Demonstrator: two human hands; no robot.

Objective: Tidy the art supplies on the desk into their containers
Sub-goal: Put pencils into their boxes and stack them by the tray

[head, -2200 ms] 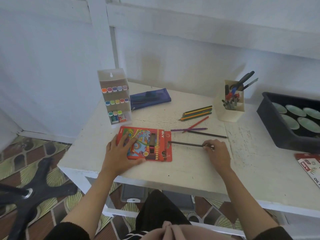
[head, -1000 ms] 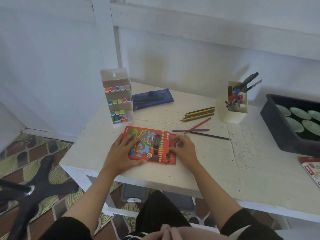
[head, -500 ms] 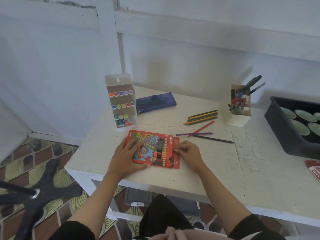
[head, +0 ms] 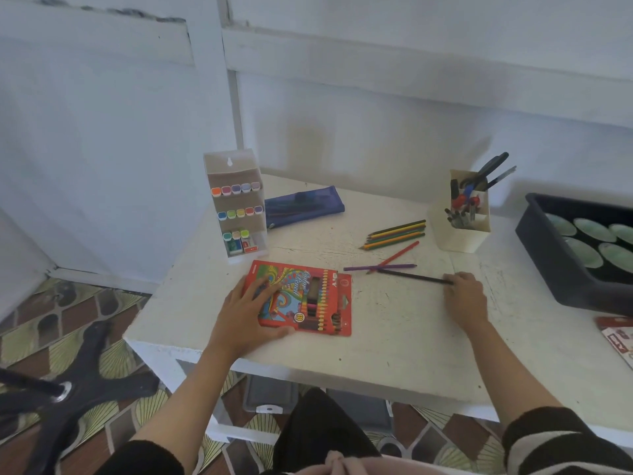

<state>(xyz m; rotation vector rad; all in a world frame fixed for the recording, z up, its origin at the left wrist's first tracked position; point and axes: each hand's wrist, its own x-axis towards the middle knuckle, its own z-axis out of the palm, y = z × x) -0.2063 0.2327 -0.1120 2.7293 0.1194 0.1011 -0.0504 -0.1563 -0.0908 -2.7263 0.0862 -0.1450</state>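
head | forward-down over desk (wide-angle) | close range

Front left on the desk, the pencil box under the left hand; right of it, a single pencil, far end pinched by the right hand. Behind the box, the marker stand, pouch just beside. Further right, loose pencils left of the pen cup, then the tray.

Probably home: art-strewn desk
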